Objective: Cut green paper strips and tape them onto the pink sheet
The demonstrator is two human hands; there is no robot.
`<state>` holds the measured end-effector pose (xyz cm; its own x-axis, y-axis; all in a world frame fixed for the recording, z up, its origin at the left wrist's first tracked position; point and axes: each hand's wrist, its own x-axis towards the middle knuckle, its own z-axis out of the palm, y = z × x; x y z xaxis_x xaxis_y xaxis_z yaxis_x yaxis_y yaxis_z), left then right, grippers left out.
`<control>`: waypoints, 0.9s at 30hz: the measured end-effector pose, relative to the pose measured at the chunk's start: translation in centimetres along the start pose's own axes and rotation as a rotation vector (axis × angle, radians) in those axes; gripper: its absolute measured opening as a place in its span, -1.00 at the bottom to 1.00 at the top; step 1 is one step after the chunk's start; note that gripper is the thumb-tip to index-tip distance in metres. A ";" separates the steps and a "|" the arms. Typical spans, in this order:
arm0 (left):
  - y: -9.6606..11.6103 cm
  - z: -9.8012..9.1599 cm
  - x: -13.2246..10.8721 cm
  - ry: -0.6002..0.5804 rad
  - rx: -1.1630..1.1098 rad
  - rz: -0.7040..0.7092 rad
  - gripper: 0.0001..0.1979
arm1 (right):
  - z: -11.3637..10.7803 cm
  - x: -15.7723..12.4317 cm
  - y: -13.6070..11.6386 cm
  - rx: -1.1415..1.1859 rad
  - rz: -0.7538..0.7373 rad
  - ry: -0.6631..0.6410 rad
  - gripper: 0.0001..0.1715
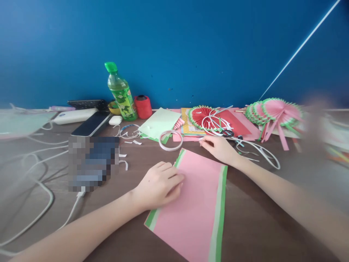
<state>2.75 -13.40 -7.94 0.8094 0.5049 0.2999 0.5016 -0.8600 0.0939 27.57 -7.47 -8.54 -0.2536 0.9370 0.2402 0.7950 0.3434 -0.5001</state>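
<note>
A pink paper sheet (193,196) lies at a slant before me, with light and dark green strips along its two long sides. My left hand (160,183) rests on its left edge, the fingers curled and close together; the space inside them is hidden. Beyond the sheet's top edge, my right hand (219,147) is low over the table with thumb and forefinger pinched. A small pale bit shows at those fingertips, too small to name. Close by, left of the right hand, a tape roll (171,148) lies flat.
Behind the hands are green papers (160,122), a red pleated paper fan (200,116), coiled white cable (268,153) and pink-green pleated fans (283,111). A green bottle (122,96) and red thread spool (143,108) stand near the blue wall. Phones (91,123) and cables (49,196) lie left.
</note>
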 end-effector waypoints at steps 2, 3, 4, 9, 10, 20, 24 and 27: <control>-0.1 0.2 0.1 -0.021 0.003 0.015 -0.66 | 0.2 -0.1 -0.1 0.011 -0.028 -0.001 -0.73; -0.2 0.3 0.2 -0.041 -0.002 0.018 -0.60 | 0.3 -0.1 -0.1 0.008 -0.036 0.004 -0.74; -0.2 0.4 0.2 -0.059 -0.004 0.008 -0.55 | 0.4 -0.2 0.0 0.007 -0.040 0.008 -0.74; -0.5 0.4 0.2 -0.005 0.041 -0.189 -0.70 | 0.5 -0.2 0.6 0.087 -0.069 -0.046 -0.76; -0.8 0.5 0.2 0.015 0.052 -0.221 -0.70 | 0.5 -0.2 0.7 0.098 -0.088 -0.053 -0.76; -3.4 1.6 1.0 -0.042 0.023 -0.320 -0.55 | 1.4 0.1 -0.6 0.028 -0.414 -0.048 -0.55; -3.5 1.7 1.1 -0.087 0.029 -0.294 -0.50 | 2.1 0.8 -1.1 -0.073 -0.401 -0.146 -0.42; -3.6 1.5 1.1 -0.103 0.014 -0.295 -0.56 | 2.5 1.7 -1.4 -0.145 -0.456 -0.172 -0.41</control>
<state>2.31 -9.64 -9.40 0.6542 0.7383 0.1642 0.7234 -0.6742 0.1489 24.64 -6.22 -9.47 -0.6700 0.6950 0.2608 0.6473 0.7190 -0.2530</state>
